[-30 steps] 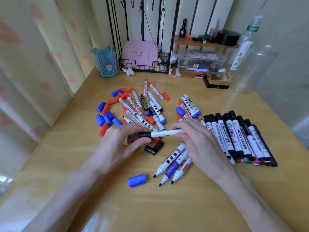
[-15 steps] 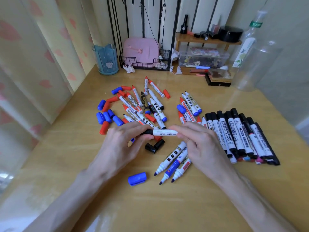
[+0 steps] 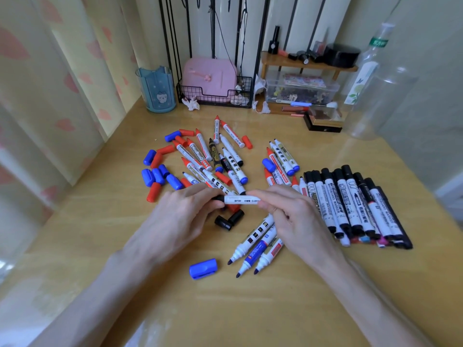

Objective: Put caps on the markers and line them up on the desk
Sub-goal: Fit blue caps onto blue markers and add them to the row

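Both hands hold one white marker [image 3: 240, 199] level, just above the worktop [image 3: 100, 246]. The left hand [image 3: 180, 216] pinches the black cap [image 3: 218, 198] at its end; the right hand [image 3: 295, 216] grips the barrel. Two loose black caps [image 3: 229, 219] lie just beneath. A row of capped black markers [image 3: 350, 204] lies to the right.

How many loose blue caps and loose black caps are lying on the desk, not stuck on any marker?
Loose blue caps: 8
Loose black caps: 2
Total: 10
Not counted: the black cap on the held marker.
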Demonstrator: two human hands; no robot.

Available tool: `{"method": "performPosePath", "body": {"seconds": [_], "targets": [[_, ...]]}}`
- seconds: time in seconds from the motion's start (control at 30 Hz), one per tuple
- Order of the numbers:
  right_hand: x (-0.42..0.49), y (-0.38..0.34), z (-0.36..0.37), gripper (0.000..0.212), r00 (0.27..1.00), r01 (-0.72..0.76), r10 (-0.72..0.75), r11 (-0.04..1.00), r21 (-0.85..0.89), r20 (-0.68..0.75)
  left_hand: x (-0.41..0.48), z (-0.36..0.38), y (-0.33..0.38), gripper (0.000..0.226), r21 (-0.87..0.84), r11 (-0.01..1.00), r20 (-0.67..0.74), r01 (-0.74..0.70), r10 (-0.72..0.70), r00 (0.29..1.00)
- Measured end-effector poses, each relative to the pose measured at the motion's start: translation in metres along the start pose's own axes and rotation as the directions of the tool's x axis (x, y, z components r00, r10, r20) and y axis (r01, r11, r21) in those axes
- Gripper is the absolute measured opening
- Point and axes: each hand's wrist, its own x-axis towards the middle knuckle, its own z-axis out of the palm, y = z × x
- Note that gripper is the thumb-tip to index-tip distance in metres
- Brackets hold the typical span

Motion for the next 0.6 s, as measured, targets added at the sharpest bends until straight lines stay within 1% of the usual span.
{"method": "performPosePath", "body": {"seconds": [0.1, 0.17, 0.2, 0.3, 0.37, 0.43, 0.53, 0.6], "targets": [[0.004, 0.0, 0.002, 0.058, 0.997, 0.039, -0.043, 0.998, -0.053, -0.065, 0.003, -0.008, 0.001, 0.034, -0.04, 0.999, -0.004, 0.022, -0.022, 1.0], [0.005, 0.001, 0.004, 0.059, 0.996, 0.057, -0.063, 0.996, -0.074, -0.07, 0.002, -0.01, 0.002, 0.028, -0.057, 0.997, -0.001, 0.05, -0.05, 0.999], [0.004, 0.001, 0.004, 0.056, 0.995, 0.075, -0.079, 0.994, -0.083, -0.053, 0.001, -0.009, 0.002, 0.026, -0.066, 0.996, 0.003, 0.067, -0.067, 0.998], [0.003, -0.004, 0.002, 0.031, 0.992, 0.127, -0.121, 0.98, -0.155, 0.044, -0.003, -0.007, 0.003, 0.028, -0.123, 0.987, 0.001, 0.103, -0.103, 0.995], [0.004, -0.005, 0.0, 0.039, 0.99, 0.126, -0.111, 0.973, -0.193, 0.087, -0.003, -0.008, 0.005, 0.029, -0.163, 0.983, 0.021, 0.087, -0.084, 0.996], [0.005, -0.004, -0.002, 0.038, 0.993, 0.104, -0.091, 0.98, -0.167, 0.081, -0.002, -0.01, 0.006, 0.028, -0.219, 0.971, 0.057, 0.096, -0.085, 0.995], [0.003, 0.002, -0.005, 0.036, 0.996, 0.087, -0.081, 0.986, -0.145, 0.044, -0.003, -0.009, 0.001, 0.037, -0.326, 0.929, 0.112, 0.174, -0.144, 0.983], [0.002, 0.005, -0.007, 0.035, 0.997, 0.078, -0.074, 0.988, -0.135, 0.037, -0.004, -0.006, 0.001, 0.039, -0.445, 0.863, 0.126, 0.238, -0.202, 0.971]]}}
